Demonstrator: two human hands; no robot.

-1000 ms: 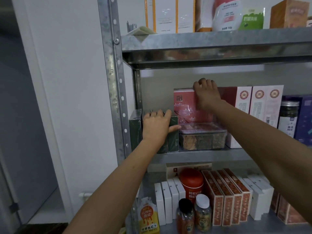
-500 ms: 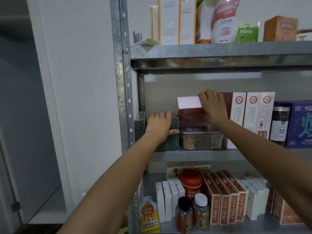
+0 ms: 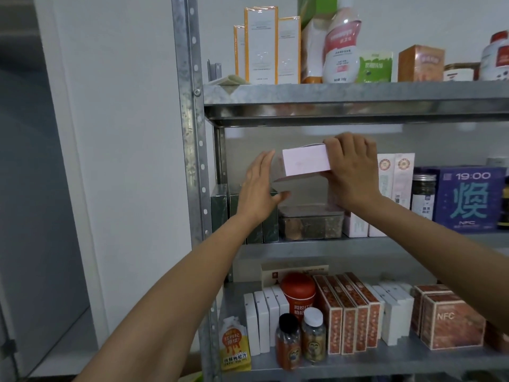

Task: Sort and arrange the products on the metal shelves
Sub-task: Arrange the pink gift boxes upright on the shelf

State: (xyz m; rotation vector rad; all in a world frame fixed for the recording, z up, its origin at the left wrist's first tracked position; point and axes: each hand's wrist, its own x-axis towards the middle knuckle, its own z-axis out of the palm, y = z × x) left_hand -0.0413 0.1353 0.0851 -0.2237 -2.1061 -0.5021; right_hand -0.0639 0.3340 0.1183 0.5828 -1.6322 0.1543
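Head view: right grip (image 3: 351,172) around smooth pink rectangular carton (image 3: 305,161), left grip (image 3: 259,190) flat, wide.

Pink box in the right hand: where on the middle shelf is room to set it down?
Room for the pink box: only above the clear container, between the dark green boxes and the tall white boxes. Rightward, the jar and purple box crowd the shelf.

Box (image 3: 305,161) held above clear container (image 3: 311,221) on middle shelf (image 3: 385,244); sleeved packs (image 3: 220,208) left of container.
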